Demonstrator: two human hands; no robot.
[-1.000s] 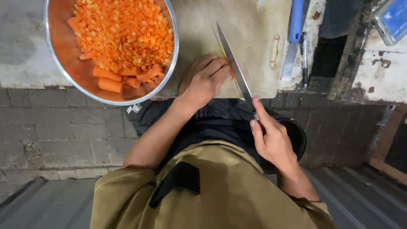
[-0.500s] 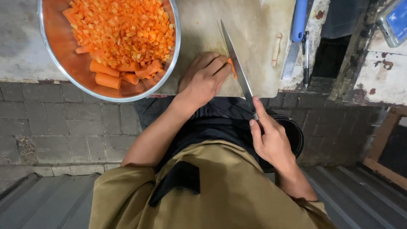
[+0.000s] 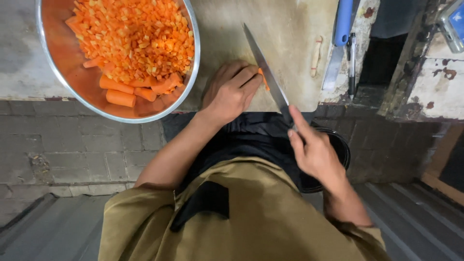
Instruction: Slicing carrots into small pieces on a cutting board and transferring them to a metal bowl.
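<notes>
Nearest me, my right hand is wrapped around the handle of the long steel kitchen knife, forefinger along its spine. The blade runs up and to the left, away from that grip. Its edge touches the short orange carrot piece, which my left hand pins with curled fingers on the pale worn cutting board. Farther left stands the round steel bowl of diced carrot.
</notes>
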